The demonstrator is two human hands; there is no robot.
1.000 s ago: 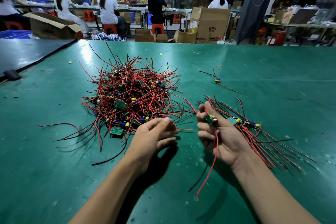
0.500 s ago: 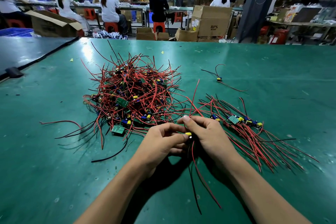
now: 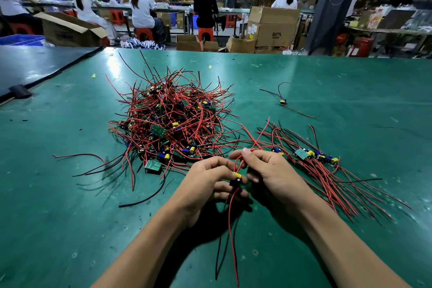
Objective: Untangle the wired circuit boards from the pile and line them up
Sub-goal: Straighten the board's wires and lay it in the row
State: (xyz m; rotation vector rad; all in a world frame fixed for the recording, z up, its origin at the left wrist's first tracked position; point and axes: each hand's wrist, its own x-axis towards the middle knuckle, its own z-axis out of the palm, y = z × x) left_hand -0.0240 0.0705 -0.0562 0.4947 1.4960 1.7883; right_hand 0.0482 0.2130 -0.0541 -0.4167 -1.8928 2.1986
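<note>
Two bare hands meet low in the middle of a big green worktop point(image 3: 70, 194). The left hand point(image 3: 208, 184) has its fingers curled round a small circuit board point(image 3: 236, 179) with a yellow part on top, and holds it just above the worktop. A red wire and a black wire point(image 3: 230, 229) hang down from this board toward the person. The right hand point(image 3: 275, 170) is just beside the left hand. Its thumb and first finger pinch a thin red wire point(image 3: 260, 132) that goes up and away from the board. Behind the hands, a little to the left, sits the pile point(image 3: 173, 121). It is a big messy heap of red and black wires with many small green boards, yellow parts and blue parts mixed in. One green board point(image 3: 153, 166) lies flat at the near edge of the pile. To the right of the hands is a row of boards point(image 3: 313, 155) lying side by side, with their long red wires point(image 3: 339, 189) spread out toward the person. One more small board point(image 3: 283, 102) lies alone farther back on the right, well apart from the rest. Past the worktop there are brown cardboard boxes point(image 3: 273, 25) and people in white tops point(image 3: 142, 9) sitting on red stools at long tables.
</note>
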